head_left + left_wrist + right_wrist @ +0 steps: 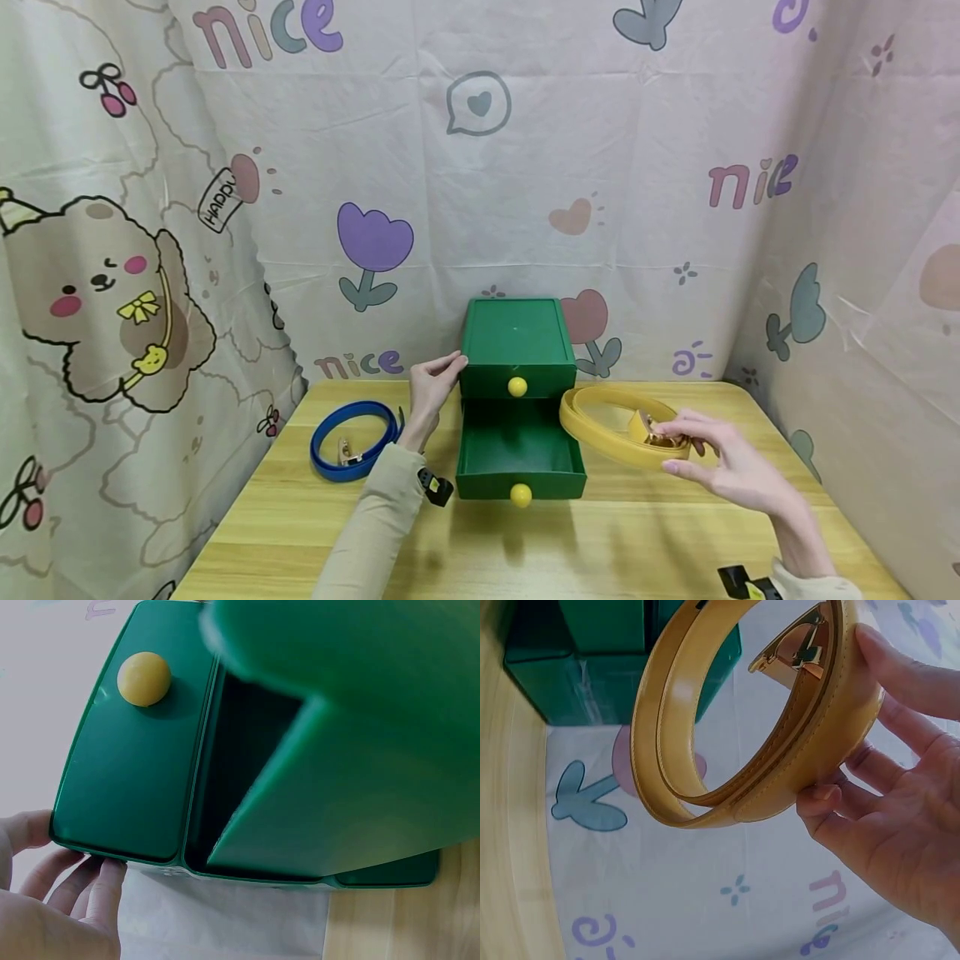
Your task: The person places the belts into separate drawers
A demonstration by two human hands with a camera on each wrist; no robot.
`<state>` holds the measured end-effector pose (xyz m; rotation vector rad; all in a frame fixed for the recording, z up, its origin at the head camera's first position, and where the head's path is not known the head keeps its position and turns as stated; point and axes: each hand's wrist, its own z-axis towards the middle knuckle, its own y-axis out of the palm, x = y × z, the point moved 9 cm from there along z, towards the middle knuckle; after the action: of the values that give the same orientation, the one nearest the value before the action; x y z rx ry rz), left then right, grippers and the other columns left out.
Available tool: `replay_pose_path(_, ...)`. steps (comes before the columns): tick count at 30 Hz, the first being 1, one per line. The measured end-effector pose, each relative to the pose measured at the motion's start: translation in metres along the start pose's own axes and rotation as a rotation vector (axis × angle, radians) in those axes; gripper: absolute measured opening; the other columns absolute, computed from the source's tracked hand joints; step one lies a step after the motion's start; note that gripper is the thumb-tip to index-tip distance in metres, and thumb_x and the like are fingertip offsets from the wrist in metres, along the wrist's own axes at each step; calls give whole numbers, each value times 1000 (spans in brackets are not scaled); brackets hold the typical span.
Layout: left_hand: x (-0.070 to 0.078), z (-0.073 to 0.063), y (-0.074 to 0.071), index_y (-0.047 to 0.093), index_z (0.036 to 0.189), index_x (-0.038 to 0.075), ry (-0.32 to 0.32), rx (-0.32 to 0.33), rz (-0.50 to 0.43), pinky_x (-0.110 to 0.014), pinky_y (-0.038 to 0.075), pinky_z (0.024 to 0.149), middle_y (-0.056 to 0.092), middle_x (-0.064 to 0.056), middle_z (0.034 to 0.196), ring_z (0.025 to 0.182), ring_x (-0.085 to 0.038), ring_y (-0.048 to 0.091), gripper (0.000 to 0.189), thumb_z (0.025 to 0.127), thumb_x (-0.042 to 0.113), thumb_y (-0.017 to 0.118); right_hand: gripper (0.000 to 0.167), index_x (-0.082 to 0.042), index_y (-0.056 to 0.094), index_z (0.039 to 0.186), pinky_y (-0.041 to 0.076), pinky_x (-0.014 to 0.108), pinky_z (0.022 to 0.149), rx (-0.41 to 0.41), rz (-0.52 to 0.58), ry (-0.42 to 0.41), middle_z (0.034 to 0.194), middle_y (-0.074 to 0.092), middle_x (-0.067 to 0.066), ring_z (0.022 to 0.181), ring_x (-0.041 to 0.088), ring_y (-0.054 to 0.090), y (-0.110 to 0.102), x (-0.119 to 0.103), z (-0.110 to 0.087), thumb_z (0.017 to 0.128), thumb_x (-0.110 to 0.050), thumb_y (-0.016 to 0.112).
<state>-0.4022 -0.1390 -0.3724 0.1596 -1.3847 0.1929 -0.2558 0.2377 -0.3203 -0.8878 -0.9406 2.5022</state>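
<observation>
A coiled yellow belt (592, 429) with a gold buckle (651, 430) hangs in the air at the right of the green drawer cabinet (517, 329). My right hand (731, 458) pinches the coil near its buckle, thumb on one side and fingers on the other. In the right wrist view the belt (676, 712) is looped in layers. My left hand (431, 387) holds the cabinet's upper left front corner, thumb and fingers bent about the edge (82, 851). Below, the lower drawer (517, 485) is pulled out and its inside shows bare; the upper drawer (487, 382) is pushed in.
On the wooden table (255, 533), a coiled blue belt (341, 475) with a metal buckle lies left of the cabinet, beside my left forearm. Yellow round knobs (517, 387) stick out from both drawers. A printed curtain (525, 167) closes off the back and sides.
</observation>
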Motion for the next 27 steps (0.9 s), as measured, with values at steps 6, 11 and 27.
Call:
replay_pose_path(6, 1, 0, 1, 74, 119, 5, 3, -1, -5, -12, 54, 73, 72, -19, 122, 89, -2, 67, 31, 93, 20, 73, 41, -15, 72, 116, 37, 21, 63, -34, 28, -9, 88, 57, -13, 76, 3, 46, 6, -9, 6, 79, 0, 79)
replay_pose_path(11, 2, 0, 1, 74, 119, 4, 3, 0, -7, -12, 53, 72, 72, -19, 123, 89, -2, 67, 30, 93, 19, 73, 39, -15, 71, 117, 37, 21, 64, -68, 51, -2, 88, 58, -14, 77, 3, 46, 13, -18, 12, 82, -2, 79)
replay_pose_path(27, 1, 0, 1, 74, 120, 4, 9, -1, -2, -14, 55, 77, 72, -18, 123, 95, -5, 69, 31, 93, 19, 73, 35, -21, 69, 117, 44, 21, 68, -148, 122, -116, 93, 62, -13, 81, 1, 52, 44, -60, 33, 86, -8, 78)
